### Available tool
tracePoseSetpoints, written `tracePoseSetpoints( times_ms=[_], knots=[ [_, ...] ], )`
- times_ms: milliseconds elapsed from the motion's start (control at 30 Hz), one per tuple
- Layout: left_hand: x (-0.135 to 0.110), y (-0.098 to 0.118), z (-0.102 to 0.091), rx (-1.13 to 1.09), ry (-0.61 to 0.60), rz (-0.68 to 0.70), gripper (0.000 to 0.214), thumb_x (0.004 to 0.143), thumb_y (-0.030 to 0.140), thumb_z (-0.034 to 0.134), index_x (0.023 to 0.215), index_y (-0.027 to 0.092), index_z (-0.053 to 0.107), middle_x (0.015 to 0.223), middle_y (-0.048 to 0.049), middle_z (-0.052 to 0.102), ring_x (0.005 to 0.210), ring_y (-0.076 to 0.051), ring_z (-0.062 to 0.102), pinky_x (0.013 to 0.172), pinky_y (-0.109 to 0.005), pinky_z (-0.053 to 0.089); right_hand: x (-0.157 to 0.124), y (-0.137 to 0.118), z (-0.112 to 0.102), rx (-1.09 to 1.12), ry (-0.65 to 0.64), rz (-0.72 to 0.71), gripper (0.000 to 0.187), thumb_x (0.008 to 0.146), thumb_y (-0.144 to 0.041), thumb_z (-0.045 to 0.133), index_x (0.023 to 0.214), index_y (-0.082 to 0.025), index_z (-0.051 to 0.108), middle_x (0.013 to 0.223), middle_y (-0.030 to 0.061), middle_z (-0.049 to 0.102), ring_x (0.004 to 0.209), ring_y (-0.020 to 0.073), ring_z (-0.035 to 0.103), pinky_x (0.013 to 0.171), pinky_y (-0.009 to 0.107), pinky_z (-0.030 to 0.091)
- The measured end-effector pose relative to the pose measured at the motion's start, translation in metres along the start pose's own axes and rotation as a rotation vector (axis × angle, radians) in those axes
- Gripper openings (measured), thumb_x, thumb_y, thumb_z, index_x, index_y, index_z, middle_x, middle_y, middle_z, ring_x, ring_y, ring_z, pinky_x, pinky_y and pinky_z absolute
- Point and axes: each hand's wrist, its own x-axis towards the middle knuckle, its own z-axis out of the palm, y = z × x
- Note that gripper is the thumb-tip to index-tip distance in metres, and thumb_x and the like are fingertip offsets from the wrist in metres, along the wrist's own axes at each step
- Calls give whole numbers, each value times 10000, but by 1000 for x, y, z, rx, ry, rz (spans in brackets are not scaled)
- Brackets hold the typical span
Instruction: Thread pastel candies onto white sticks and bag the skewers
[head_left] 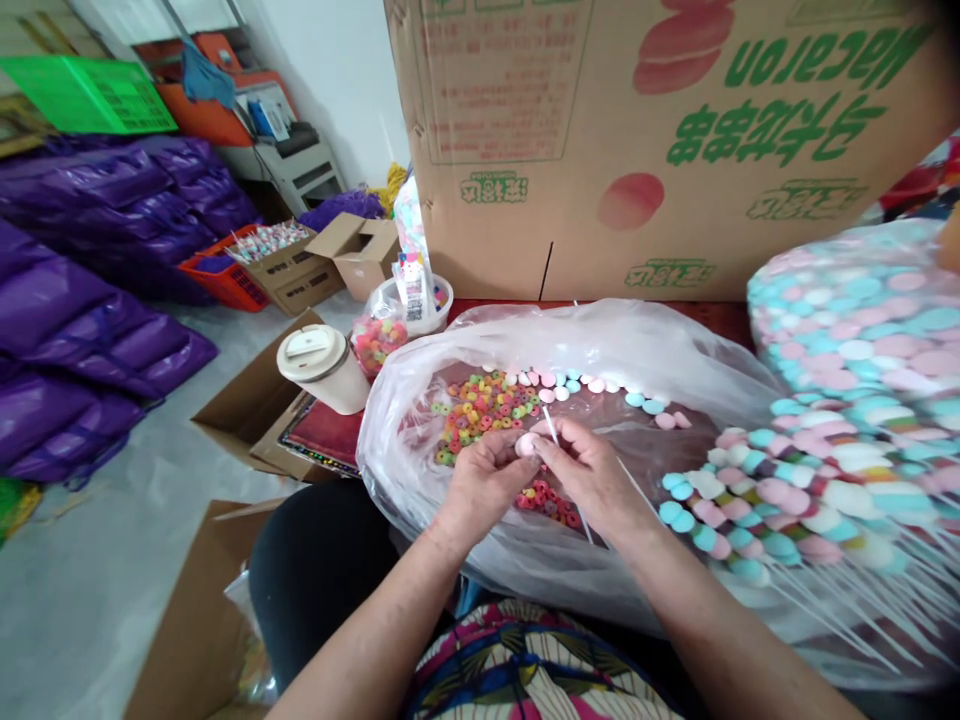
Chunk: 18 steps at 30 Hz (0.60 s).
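Note:
My left hand [484, 478] pinches a pink round candy [526, 445] at its fingertips. My right hand [589, 472] is closed on a thin white stick [551, 425] whose tip meets the candy. Both hands hover over a clear plastic sheet [622, 345] spread on the table. On the sheet lie several small coloured ring candies [480, 410], a row of loose pink and blue candies [592, 385], and red rings [551, 503] just under my hands.
Finished candy skewers [757, 500] are piled at the right, under a big bag of pink and blue candies [862, 320]. A large cardboard box [660, 140] stands behind. A lidded cup [322, 368], a white bucket [412, 300], open boxes and purple bags [90, 300] lie left.

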Motion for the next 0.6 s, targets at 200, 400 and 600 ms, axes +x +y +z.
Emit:
tracePoseSetpoints(
  times_ms=[200, 400, 600],
  knots=[
    [2, 5, 4, -46, 41, -102, 452, 615, 278, 743, 1006, 159, 551, 575, 30, 624, 442, -104, 558, 454, -209, 450, -9, 7, -10, -269, 7, -525, 284, 883, -259, 474, 1110, -192, 632, 1090, 103, 628, 961, 178, 614, 826, 313, 500],
    [3, 7, -1, -67, -40, -147, 356, 729, 413, 669, 952, 173, 530, 528, 54, 554, 362, -71, 461, 351, -168, 322, -5, 2, -16, -248, -134, -395, 238, 865, -278, 523, 1056, -186, 631, 943, 63, 661, 876, 171, 618, 797, 310, 500],
    [1, 7, -8, 37, -127, -43, 397, 630, 324, 802, 936, 129, 642, 598, 44, 567, 473, -29, 437, 459, -162, 331, -2, 6, -10, 294, -221, 69, 242, 858, -438, 557, 938, -210, 561, 581, -88, 422, 410, 40, 335, 373, 174, 257]
  ],
)
